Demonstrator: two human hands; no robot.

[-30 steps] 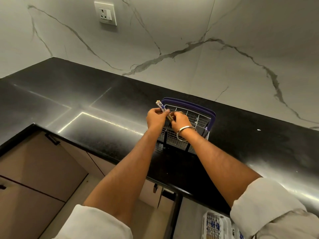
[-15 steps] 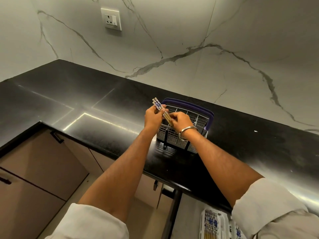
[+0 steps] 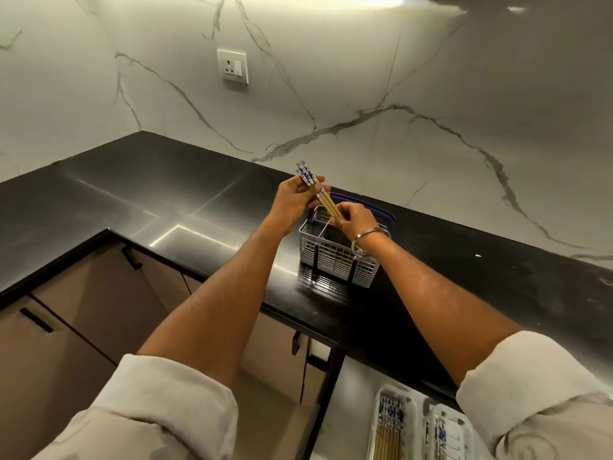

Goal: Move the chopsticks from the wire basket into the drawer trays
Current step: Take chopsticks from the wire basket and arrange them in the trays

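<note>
Fingers of the left hand [image 3: 296,202] curl round a small bundle of chopsticks [image 3: 317,191], gripping near their blue-and-white patterned tops, which stick up past the knuckles. Just to the right, the right hand [image 3: 354,218], a metal bangle [image 3: 369,241] on its wrist, pinches the plain wooden lower ends of the same bundle, directly above the wire basket [image 3: 335,257]. That basket, white mesh with a blue rim, stands on the black countertop [image 3: 139,194] near its front edge; the compartments that show look dark, and whether any sticks remain inside cannot be told. Lower right, below the counter edge, two white drawer trays [image 3: 418,423] lie side by side. The left tray holds a row of chopsticks; the right one seems to hold some too, mostly cut off by a sleeve [image 3: 537,393].
</note>
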